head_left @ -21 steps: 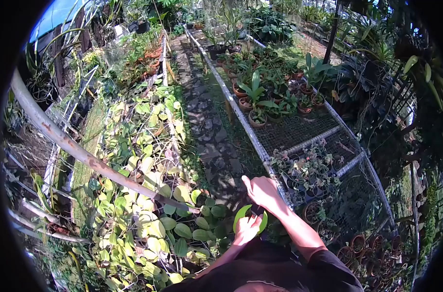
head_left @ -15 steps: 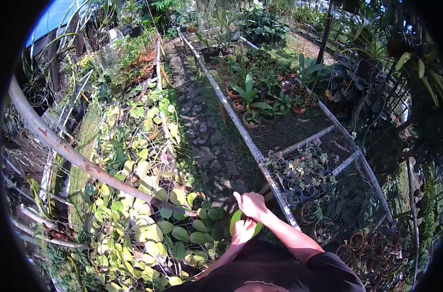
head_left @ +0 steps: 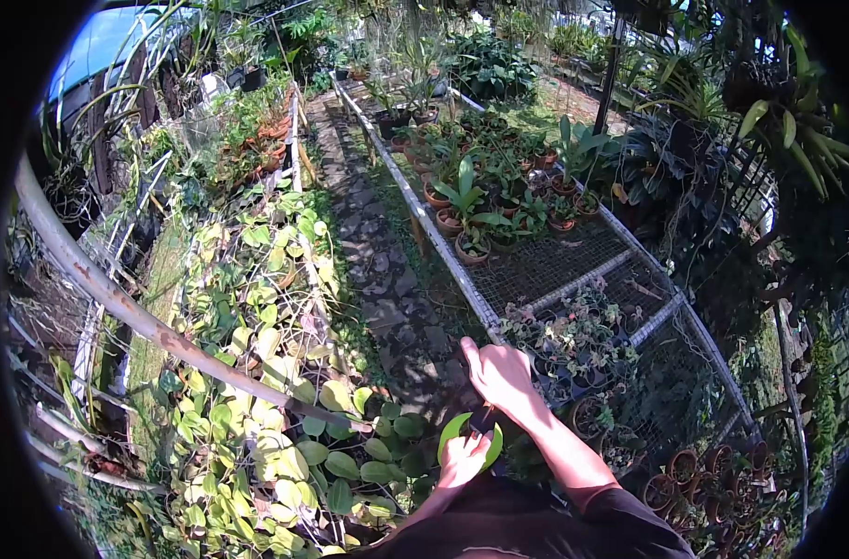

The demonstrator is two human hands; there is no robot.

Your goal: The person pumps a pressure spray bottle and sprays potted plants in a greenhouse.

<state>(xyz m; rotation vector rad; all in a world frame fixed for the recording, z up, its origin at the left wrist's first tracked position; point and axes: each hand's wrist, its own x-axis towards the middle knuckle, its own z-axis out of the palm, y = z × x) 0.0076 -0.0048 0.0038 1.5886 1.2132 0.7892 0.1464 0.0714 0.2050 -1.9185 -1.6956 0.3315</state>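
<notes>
My left hand [head_left: 462,460] is low in the middle of the head view, its fingers closed at a flat, rounded, bright green thing [head_left: 493,449]. Whether that is a leaf or a disc I cannot tell. A short dark piece [head_left: 483,419] spans the gap between my two hands, over the green thing; its kind is unclear. Above and right of the left hand, my right hand [head_left: 503,376] is closed at the upper end of the dark piece, with the thumb pointing up. Its curled fingers are mostly hidden from above.
A pale curved branch [head_left: 178,343] crosses the left side above leafy vines [head_left: 257,438]. A stone path [head_left: 378,270] runs ahead. On the right stands a mesh bench [head_left: 555,265] with potted plants [head_left: 471,247]; several clay pots [head_left: 662,492] are lower right.
My right hand has moved up and away from the left hand, so the dark piece now shows between them. More of the green thing is visible. The view has shifted slightly.
</notes>
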